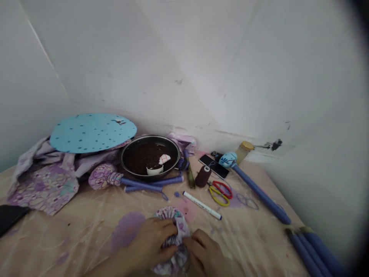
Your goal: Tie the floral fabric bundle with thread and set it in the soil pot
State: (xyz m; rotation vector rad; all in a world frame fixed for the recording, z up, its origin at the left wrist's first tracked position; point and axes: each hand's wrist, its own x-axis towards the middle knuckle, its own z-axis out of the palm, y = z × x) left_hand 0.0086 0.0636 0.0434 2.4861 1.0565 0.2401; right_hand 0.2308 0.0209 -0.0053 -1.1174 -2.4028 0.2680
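A gathered piece of floral cloth (168, 211), white and purple, lies bunched at the table's near middle. My left hand (154, 238) grips it from the left, its fingers curled over the folds. From the right, the bent fingers of my right hand (206, 252) pinch the cloth's edge close to my left fingertips. The inside of the bundle is mostly hidden by my hands. Just beyond lie a white marker (201, 205) with dark blue ends and a pair of scissors (220, 193) with red and yellow handles.
A dark pan (127, 169) of brown grains holds a small cup. Left of it are a blue dotted oval board (92, 132) and floral fabric (49, 188). A thread spool (203, 177), a phone (221, 169) and a purple-wrapped mallet (259, 190) lie toward the right, near the wall.
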